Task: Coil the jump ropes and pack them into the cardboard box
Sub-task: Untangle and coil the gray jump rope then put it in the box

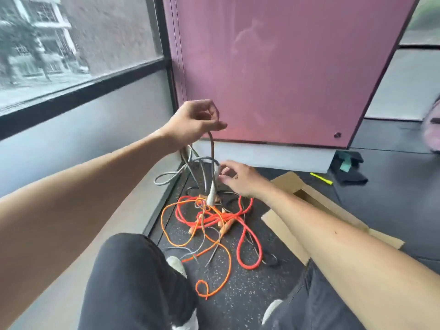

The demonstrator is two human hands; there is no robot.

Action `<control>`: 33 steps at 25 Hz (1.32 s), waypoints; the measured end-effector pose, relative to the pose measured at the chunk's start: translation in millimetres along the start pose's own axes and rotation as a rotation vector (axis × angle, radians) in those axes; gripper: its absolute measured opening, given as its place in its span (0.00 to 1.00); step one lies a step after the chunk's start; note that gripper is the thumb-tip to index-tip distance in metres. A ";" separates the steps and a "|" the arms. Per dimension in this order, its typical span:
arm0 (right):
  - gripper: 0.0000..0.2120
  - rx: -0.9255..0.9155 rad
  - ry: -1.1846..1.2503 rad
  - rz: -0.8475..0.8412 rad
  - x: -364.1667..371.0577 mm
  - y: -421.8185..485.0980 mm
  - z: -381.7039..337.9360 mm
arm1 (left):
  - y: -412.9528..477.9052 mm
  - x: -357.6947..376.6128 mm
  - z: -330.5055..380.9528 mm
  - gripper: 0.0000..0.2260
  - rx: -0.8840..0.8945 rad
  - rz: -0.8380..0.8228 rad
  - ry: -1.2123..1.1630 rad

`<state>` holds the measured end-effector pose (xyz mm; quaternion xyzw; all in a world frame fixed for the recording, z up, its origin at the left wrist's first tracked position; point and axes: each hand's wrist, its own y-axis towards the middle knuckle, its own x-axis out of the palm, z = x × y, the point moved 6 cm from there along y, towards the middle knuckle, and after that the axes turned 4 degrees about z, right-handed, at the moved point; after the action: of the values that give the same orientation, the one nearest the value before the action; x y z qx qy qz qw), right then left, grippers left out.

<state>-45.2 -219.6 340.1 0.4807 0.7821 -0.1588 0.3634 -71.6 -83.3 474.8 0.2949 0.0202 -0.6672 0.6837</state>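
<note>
The working space is a narrow strip of dark speckled floor (240, 294) in the lower centre of the frame, closed on the left by a grey wall under a window (71, 44) and at the top by a large smooth pink panel (285, 67), whose lower edge stands just behind the hands. To the right the floor is more open, and there the cardboard box (307, 206) lies with its flaps spread flat, partly hidden under the right forearm. The jump ropes lie in a loose tangle on the floor between the person's knees and the panel: a thick, ribbed red rope (245, 236) in wide loops, a thin orange rope (221, 272) that curls toward the lower centre, and thin grey strands among them. Several small tan handles (225, 226) lie in the middle of the tangle. The grey rope (210, 148) is round and smooth; it hangs down from the left hand (195, 120) in several long loops near the wall, and a white handle (212, 191) hangs at its end, with the tip just above the red rope. The left hand is raised in the centre of the frame, its fingers closed around the top of the grey rope. The right hand (238, 179) is lower and to the right, palm down, fingers spread and relaxed, just beside the white handle; it holds nothing. Both forearms are bare and stretched forward, and the knees in dark trousers (133, 282) fill the bottom edge.
</note>
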 end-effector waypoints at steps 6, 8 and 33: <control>0.12 0.002 0.191 -0.089 -14.6 -7.3 -12.2 | 19.3 -4.8 -8.7 0.13 0.019 0.186 -0.067; 0.14 -0.003 0.330 0.002 -24.6 2.4 -0.6 | 28.1 -3.3 -30.6 0.13 -0.005 0.268 -0.072; 0.21 0.507 1.038 0.321 -40.9 72.0 111.5 | 49.6 146.0 -142.2 0.19 -0.009 -0.036 0.549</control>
<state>74.8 -277.3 300.4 0.6794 0.7125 -0.0280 -0.1728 42.2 -156.8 314.6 0.4614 0.2130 -0.5740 0.6421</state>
